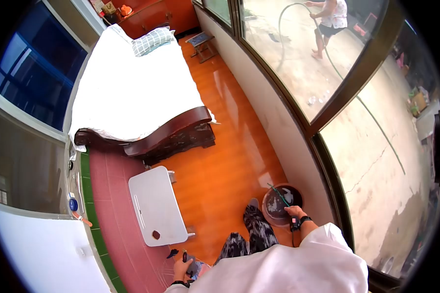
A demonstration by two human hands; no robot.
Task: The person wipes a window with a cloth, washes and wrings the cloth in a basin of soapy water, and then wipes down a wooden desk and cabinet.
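Observation:
My right hand (295, 212) is closed on a thin green stick (277, 194), whose far end reaches over a round basin (274, 207) of dark water on the floor by the wall. Low in the view, my left hand (182, 267) is wrapped round a small dark object (185, 256), too small to name. Just beyond that hand lie a dark blue item (172, 253) and some grey and coloured cloth. Both wrists wear dark bands.
A white folding table (156, 205) with a small brown item stands ahead on the left. Behind it is a wooden bed (171, 132) with white bedding. A small stool (200, 44) stands near the windowed wall. Outside, a person (330, 19) holds a hose (280, 24).

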